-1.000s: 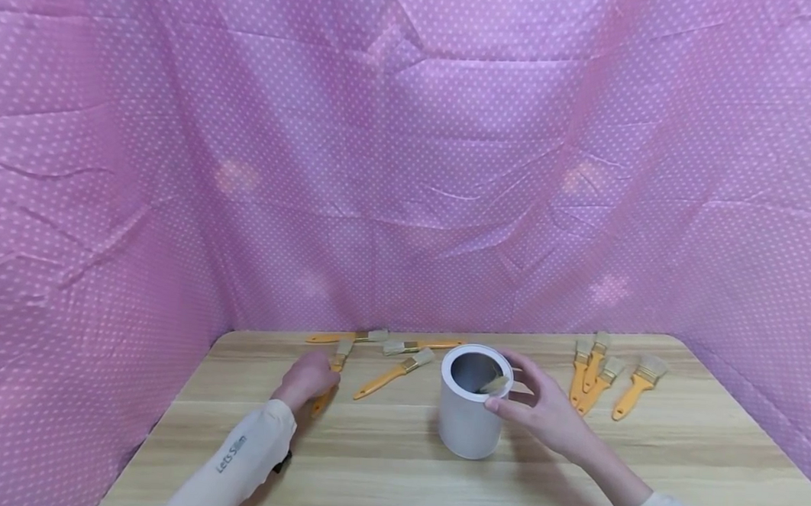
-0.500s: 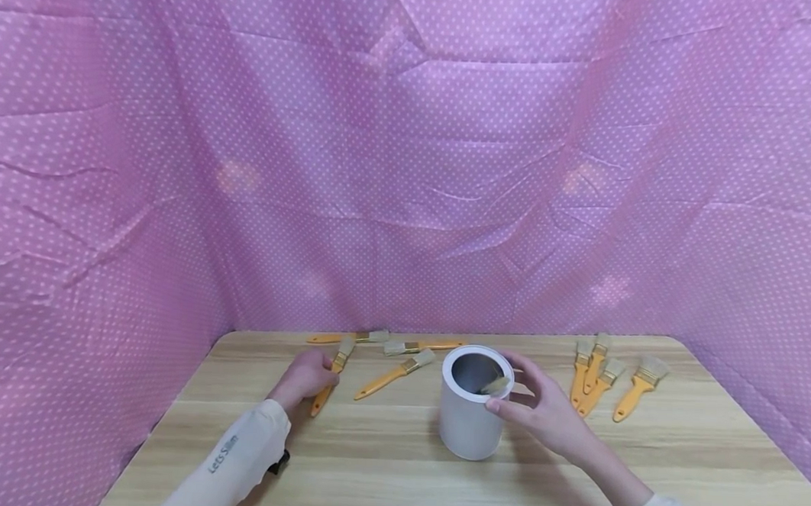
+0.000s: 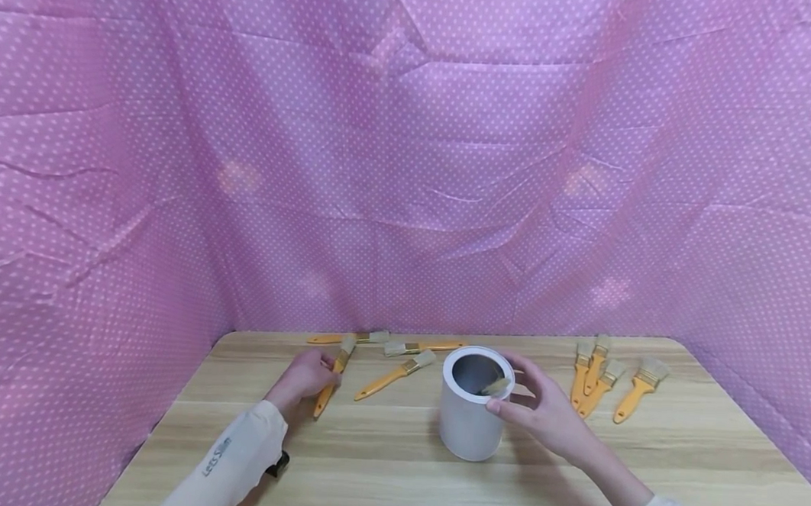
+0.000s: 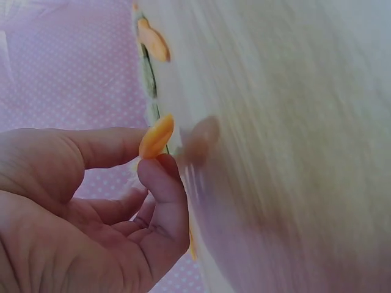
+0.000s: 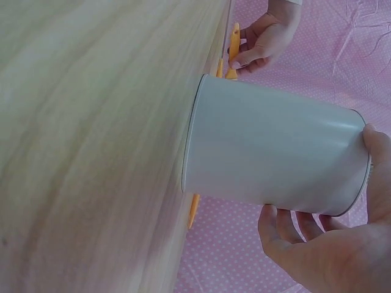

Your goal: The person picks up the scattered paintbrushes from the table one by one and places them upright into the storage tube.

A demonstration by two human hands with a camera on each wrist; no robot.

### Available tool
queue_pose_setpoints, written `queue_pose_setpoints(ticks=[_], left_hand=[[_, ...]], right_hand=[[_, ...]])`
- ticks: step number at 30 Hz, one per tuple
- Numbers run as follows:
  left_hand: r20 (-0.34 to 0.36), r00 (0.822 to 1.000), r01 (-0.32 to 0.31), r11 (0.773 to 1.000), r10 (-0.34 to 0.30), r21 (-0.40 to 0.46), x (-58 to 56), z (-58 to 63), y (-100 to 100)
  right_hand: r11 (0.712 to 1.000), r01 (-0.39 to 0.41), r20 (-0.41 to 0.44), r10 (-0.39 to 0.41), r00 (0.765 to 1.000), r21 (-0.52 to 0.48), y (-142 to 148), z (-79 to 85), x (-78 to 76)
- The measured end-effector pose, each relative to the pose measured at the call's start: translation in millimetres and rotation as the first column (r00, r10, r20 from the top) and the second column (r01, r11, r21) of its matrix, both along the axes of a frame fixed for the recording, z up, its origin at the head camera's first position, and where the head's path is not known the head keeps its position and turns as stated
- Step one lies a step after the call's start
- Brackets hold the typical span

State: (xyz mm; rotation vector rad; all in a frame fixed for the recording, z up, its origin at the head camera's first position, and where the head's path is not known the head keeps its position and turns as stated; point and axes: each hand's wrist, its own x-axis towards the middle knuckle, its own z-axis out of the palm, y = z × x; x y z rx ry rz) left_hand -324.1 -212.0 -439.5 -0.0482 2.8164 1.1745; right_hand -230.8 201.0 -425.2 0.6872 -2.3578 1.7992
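Observation:
My left hand pinches a paintbrush by its orange handle between thumb and forefinger, at the left of the table. Its pale bristles point to the back. In the left wrist view the handle end stands above the wood, apart from its shadow. A white can with an open top stands upright near the middle. My right hand holds it from the right, thumb at the rim and fingers along the side, as the right wrist view shows too. Bristles of a brush show inside the can's mouth.
Several orange-handled brushes lie about: a loose brush left of the can, two along the back edge, and a group at the right with a wider brush beside it. A pink dotted cloth hangs round the wooden table.
Over the last second my left hand has drawn back slightly, and more of the paintbrush handle shows. My right hand and the can have hardly moved.

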Motion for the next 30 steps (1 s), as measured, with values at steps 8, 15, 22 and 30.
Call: queue_pose_setpoints(ticks=[8,15,22,30], left_hand=[[-0.032,0.999,0.011,0.995,-0.008,0.102,8.4,8.4,4.6],[-0.090,0.996,0.034,0.989,-0.021,0.143,16.5,19.8,11.8],[-0.171,0.985,0.048,0.989,-0.024,0.138,24.4,35.0,21.0],[-0.221,0.974,0.101,0.968,-0.049,0.231,35.1,50.7,32.8]], right_hand=[[1.000,0.008,-0.001,-0.008,1.000,0.015,-0.1,0.3,0.3],[1.000,0.011,0.000,-0.011,1.000,0.011,0.7,-0.8,0.9],[1.000,0.014,0.021,-0.014,1.000,0.007,0.8,-0.1,2.4],[1.000,0.005,0.011,-0.005,1.000,0.001,0.1,0.7,2.0]])
